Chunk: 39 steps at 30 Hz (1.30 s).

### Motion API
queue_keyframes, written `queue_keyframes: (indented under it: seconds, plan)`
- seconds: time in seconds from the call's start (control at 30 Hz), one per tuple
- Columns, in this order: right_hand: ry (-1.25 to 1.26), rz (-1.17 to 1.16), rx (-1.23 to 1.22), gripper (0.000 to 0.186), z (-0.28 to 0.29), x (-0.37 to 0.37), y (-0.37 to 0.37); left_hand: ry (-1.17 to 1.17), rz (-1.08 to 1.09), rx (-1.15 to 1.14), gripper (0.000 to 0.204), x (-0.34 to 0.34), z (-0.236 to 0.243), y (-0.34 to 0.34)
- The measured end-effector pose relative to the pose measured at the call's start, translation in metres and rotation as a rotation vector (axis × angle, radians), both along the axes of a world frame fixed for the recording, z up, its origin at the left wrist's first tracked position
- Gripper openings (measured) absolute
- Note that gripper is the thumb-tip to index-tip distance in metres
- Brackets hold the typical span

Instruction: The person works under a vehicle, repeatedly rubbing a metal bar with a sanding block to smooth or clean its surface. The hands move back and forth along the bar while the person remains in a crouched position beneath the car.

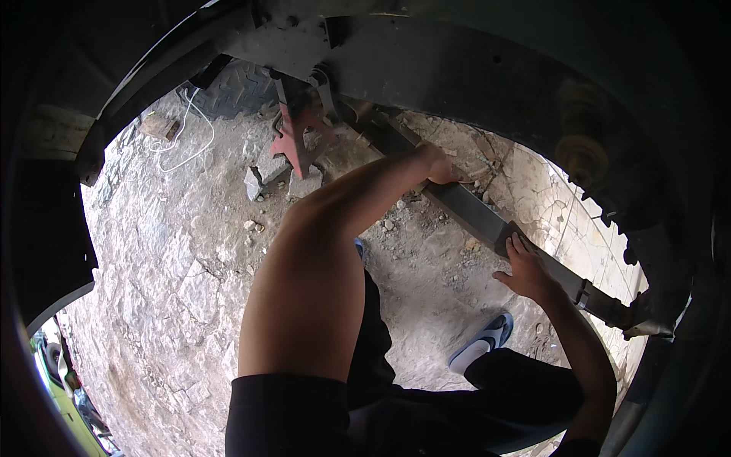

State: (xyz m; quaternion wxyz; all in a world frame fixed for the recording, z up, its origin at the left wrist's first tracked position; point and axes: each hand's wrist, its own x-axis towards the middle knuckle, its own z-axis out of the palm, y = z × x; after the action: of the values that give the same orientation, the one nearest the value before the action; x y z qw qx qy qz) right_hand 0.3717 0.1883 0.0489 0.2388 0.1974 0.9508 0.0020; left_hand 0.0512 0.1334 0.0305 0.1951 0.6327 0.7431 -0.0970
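A long dark leaf spring (472, 212) slants from upper middle to lower right beneath a vehicle. Its stacked strips have a clamp band (583, 294) near the right end. My left hand (437, 163) grips the spring about midway along, the fingers curled over it and partly hidden. Farther down the same spring rests my right hand (528, 268), its fingers stretched out on the metal and the thumb held apart. Toward the upper end, a shackle (326, 90) joins the spring to the dark frame.
A red jack stand (288, 141) stands near broken concrete blocks (266, 175). Behind it is a tyre (236, 87), with a white cord (186, 152) and a wood block (158, 127) on the rough ground. The vehicle frame (442, 68) hangs low overhead. A sandalled foot (483, 343) is below.
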Motion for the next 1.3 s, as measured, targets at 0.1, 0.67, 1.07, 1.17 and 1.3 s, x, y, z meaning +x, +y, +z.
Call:
queue_keyframes:
  seconds: [0.1, 0.67, 1.07, 1.17, 1.3]
  plan:
    - [0.070, -0.044, -0.069, 0.092, -0.006, 0.003, 0.012, 0.007, 0.003, -0.002, 0.076, -0.001, -0.004, 0.000]
    - [-0.071, -0.138, -0.157, 0.096, 0.005, -0.004, 0.006, -0.001, -0.003, 0.007, 0.079, -0.003, -0.006, 0.000]
    - [-0.126, -0.226, -0.011, 0.098, 0.001, -0.004, 0.000, -0.018, 0.006, 0.051, 0.075, -0.004, -0.008, -0.001]
    - [-0.111, -0.181, 0.010, 0.097, -0.002, -0.005, -0.014, -0.035, -0.001, 0.062, 0.074, -0.003, -0.012, -0.001]
    - [-0.057, -0.175, 0.057, 0.095, -0.005, -0.002, -0.005, -0.004, -0.003, 0.053, 0.070, -0.001, -0.012, 0.004]
